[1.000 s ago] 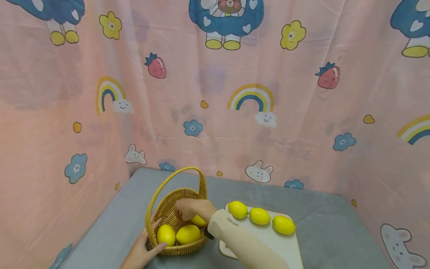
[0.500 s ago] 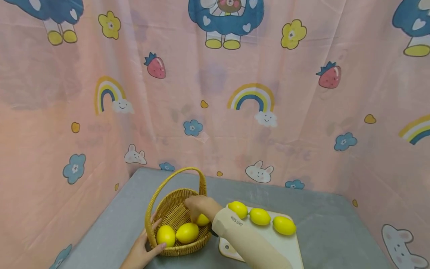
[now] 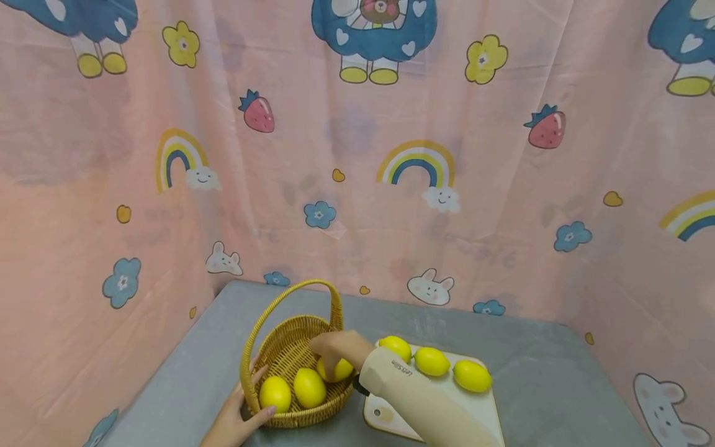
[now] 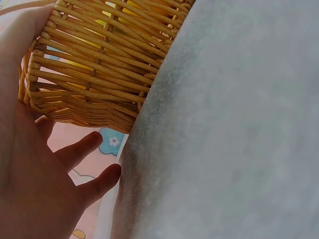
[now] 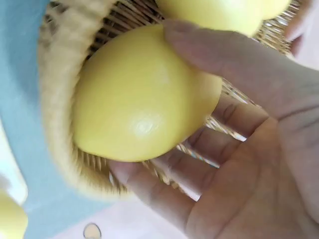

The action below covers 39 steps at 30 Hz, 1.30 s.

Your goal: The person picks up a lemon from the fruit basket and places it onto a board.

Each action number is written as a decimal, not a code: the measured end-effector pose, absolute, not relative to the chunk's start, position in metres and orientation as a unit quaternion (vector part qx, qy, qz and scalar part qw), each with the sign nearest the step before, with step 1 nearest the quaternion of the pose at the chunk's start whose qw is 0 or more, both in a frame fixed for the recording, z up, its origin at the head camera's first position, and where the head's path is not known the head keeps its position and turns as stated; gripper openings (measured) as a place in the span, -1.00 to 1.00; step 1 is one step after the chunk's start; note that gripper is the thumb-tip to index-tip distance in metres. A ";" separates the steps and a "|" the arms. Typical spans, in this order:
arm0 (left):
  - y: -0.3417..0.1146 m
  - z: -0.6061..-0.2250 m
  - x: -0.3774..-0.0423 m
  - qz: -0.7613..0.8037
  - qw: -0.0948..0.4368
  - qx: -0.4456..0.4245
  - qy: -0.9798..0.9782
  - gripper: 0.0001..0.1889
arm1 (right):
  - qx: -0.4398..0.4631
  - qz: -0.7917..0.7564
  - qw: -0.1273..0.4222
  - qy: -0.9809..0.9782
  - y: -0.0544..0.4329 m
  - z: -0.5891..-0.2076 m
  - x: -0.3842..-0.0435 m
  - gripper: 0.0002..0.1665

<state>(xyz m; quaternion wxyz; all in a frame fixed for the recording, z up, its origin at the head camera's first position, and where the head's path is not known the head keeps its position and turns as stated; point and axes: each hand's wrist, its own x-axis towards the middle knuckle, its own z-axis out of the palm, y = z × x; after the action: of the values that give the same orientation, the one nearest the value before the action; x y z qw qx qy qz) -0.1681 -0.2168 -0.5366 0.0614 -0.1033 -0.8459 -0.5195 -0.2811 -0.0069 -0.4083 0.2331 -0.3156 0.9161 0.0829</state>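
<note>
So, both of my hands are busy at a wicker basket on the grey worktop. My right hand reaches in over the right side and has a lemon in its fingers, thumb laid across the top and the others curled underneath, so it's held pretty snugly. That lemon is inside the basket, right up by the wall on the right, though I can't tell if it touches the bottom. Two other lemons share the basket with it, one in the middle and one down at the left by my other thumb.

My left hand grips the basket at its left side, thumb hooked on the near rim, a couple of fingers sticking out spread and clear of the weave. The arched handle stands up over everything.

Just to the right of the basket lies a white board with a hole in one corner and three lemons in a slanting row along its far edge. My beige sleeve crosses over the board, a black band peeking out at the wrist. Behind it all hangs pink cloth printed with rainbows, strawberries and bunnies
</note>
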 end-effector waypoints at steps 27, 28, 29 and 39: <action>-0.214 -0.531 -0.167 -0.516 0.046 -0.091 -0.851 -0.22 | -0.376 -0.056 0.242 0.893 0.115 -0.372 -0.274 -0.58; -0.214 -0.531 -0.167 -0.515 0.045 -0.091 -0.851 -0.22 | -0.366 -0.062 0.247 0.895 0.122 -0.371 -0.273 -0.58; -0.214 -0.531 -0.167 -0.515 0.045 -0.092 -0.851 -0.22 | -0.357 -0.064 0.251 0.897 0.130 -0.370 -0.271 -0.58; -0.214 -0.527 -0.166 -0.509 0.050 -0.094 -0.854 -0.22 | -0.310 -0.139 0.270 0.901 0.207 -0.380 -0.243 -0.58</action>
<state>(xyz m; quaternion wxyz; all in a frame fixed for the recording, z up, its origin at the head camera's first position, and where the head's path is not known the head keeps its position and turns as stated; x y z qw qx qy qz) -0.1659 -0.2143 -0.5274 0.0503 -0.0938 -0.8543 -0.5088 -0.2430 0.2074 -0.3796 0.2704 -0.3098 0.9009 -0.1387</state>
